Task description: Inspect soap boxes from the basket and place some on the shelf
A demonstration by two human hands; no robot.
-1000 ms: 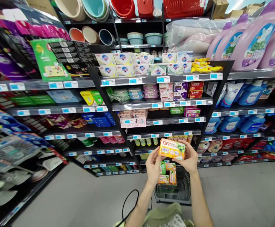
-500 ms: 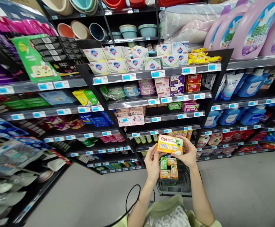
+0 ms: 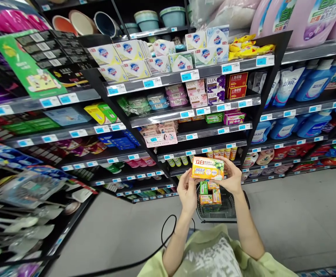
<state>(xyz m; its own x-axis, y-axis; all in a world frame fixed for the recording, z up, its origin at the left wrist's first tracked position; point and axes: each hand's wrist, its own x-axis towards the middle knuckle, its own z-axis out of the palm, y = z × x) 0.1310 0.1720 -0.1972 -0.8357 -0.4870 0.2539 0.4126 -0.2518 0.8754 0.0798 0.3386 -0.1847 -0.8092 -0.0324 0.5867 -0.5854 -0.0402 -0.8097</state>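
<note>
Between both hands is an orange-and-white soap pack (image 3: 207,168), its printed front turned up toward me. My left hand (image 3: 187,189) grips its left end, and my right hand (image 3: 231,176) has the fingers around its right end. Below the pack, a grey plastic shopping basket (image 3: 228,207) stands on the floor. Inside it are several orange and green soap packs (image 3: 211,195), partly hidden by the held pack and my hands.
Ahead, a black shelf unit carries boxed soaps (image 3: 134,57) and yellow packets (image 3: 247,47). Blue detergent bottles (image 3: 283,127) line the right shelves. Kitchen utensils (image 3: 26,227) hang at the left. A black cable (image 3: 144,258) loops beside my left arm.
The view has shifted, so the shelves sit higher in the picture. Both hands keep their hold on the soap pack, which stays nearly level.
</note>
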